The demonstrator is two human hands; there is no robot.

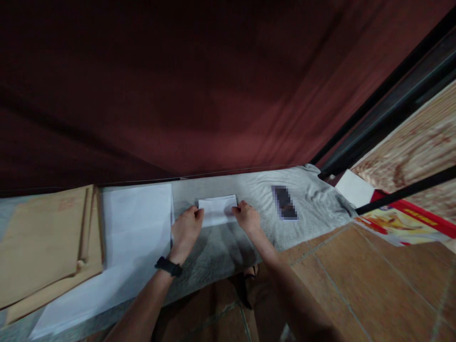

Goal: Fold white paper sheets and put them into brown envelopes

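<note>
A small folded sheet of white paper lies on the grey cloth in front of me, its layers showing along the far edge. My left hand pinches its left end between thumb and curled fingers, and a dark band circles that wrist. At the opposite end, my right hand grips the paper the same way. Larger white sheets lie flat just left of my left hand. Beyond them, brown paper envelopes are stacked, overlapping the sheets.
A grey cloth covers the narrow surface. A pixelated dark rectangular object rests right of my right hand. A dark red curtain-like sheet rises behind. Dark bars and a red-and-yellow printed box stand at the right, above floor tiles.
</note>
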